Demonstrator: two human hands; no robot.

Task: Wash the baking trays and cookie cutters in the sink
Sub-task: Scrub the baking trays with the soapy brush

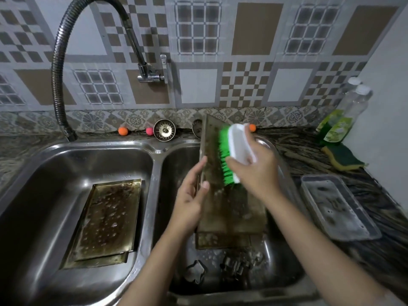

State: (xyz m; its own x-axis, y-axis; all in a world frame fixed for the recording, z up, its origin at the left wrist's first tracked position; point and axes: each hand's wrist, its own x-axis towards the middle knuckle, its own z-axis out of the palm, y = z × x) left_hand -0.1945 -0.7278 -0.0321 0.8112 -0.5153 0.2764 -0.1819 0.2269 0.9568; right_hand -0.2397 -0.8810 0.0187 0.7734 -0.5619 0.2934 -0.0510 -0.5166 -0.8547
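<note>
Over the right sink bowl (280, 257) my left hand (189, 202) holds a dirty tray (223, 208) up, my right hand (254, 164) grips the brush (229, 155) on it; another tray (106, 219) and cookie cutters (234, 268) wait, so lots is left.

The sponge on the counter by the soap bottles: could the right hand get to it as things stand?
Probably, but not right away. The right hand holds the scrub brush against the tray. Nothing lies between it and the sponge, so it could reach over once the brush is set down.
</note>
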